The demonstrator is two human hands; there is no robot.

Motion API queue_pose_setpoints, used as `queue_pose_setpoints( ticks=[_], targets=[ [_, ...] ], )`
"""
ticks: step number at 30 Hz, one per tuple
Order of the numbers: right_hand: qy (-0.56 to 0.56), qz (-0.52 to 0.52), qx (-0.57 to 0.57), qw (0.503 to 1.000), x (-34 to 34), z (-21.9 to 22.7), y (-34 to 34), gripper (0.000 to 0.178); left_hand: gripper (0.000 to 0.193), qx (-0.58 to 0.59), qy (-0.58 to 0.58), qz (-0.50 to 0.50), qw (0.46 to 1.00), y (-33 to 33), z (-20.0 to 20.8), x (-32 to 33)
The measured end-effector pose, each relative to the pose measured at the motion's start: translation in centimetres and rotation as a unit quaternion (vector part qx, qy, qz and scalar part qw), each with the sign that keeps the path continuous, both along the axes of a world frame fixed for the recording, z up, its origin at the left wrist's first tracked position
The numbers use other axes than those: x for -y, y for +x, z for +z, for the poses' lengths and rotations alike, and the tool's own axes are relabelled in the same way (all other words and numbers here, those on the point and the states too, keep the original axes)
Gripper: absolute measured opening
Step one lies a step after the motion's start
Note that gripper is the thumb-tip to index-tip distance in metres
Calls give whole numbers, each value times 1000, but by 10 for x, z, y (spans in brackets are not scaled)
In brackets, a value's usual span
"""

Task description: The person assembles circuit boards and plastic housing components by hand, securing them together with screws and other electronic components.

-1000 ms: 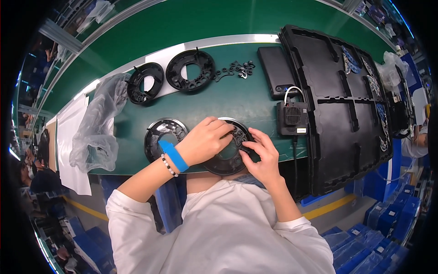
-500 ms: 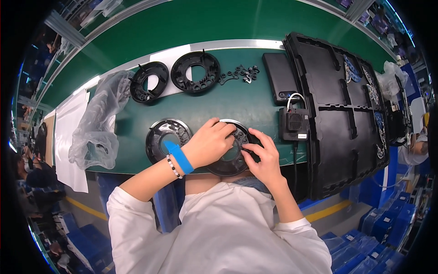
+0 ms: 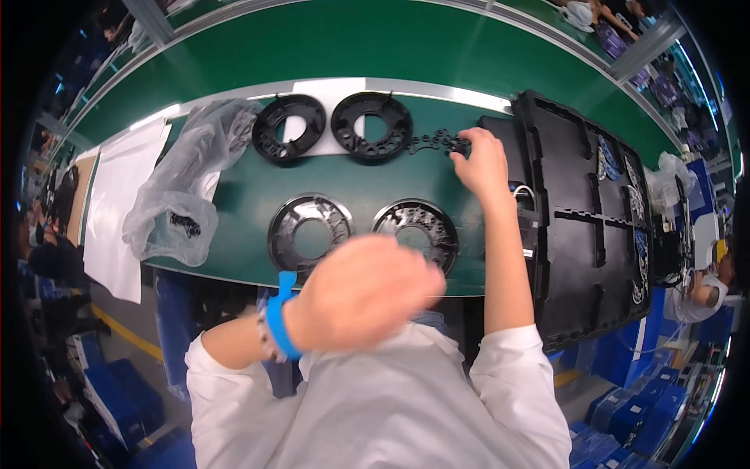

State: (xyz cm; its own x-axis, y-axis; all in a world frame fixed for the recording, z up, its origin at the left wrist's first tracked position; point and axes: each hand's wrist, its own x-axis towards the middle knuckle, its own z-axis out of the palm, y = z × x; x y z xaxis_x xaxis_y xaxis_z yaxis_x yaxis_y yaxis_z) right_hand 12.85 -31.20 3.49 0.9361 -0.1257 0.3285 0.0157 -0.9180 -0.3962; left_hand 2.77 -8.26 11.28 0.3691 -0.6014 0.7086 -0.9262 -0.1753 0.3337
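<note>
Currently, head view: one worktop (image 3: 246,195), two bare hands.
Ring housings: four, black, round; rear left housing (image 3: 267,134), rear right housing (image 3: 398,127), near left housing (image 3: 311,206), near right housing (image 3: 414,213).
Right hand (image 3: 469,148): at the small black parts (image 3: 437,141), right of the rear right housing; fingers curled, grip on a part cannot be told.
Small black parts: one loose cluster; exact count not readable, right end covered by the fingers.
Left hand (image 3: 371,289): motion-blurred, in front of the near right housing; finger state cannot be told.
Near housings: two; lower edges partly covered by the left hand.
Plastic bag (image 3: 173,184): one on the worktop's left end; dark contents indistinct.
Dark block (image 3: 498,125): one; partly hidden by the right hand.
Black tray (image 3: 574,160): at right; layers beneath not countable.
</note>
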Motion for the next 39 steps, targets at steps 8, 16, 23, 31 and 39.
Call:
queue_pose_setpoints(
  ticks=[8, 16, 23, 31, 39],
  targets=[
    [-116, -18, -69, 991, 2, -10, 29, 30, 16, 206, -40, -105, 972, -52, 77, -42],
    [-86, 35, -49, 994, 16, -14, 25, 32, 16, 357, -198, -94, 908, -50, 60, -59],
    [-194, 61, -118, 972, -1, 3, 27, 32, 10, 141, -174, 253, 941, -76, 10, -109],
    [-107, 71, -13, 992, 48, -35, 32, 39, 38, -139, 69, 268, 951, -28, -89, -118],
    [-10, 58, 11, 998, 77, -38, 56, 46, 21, -151, 127, 258, 946, -28, -118, -107]
  ],
)
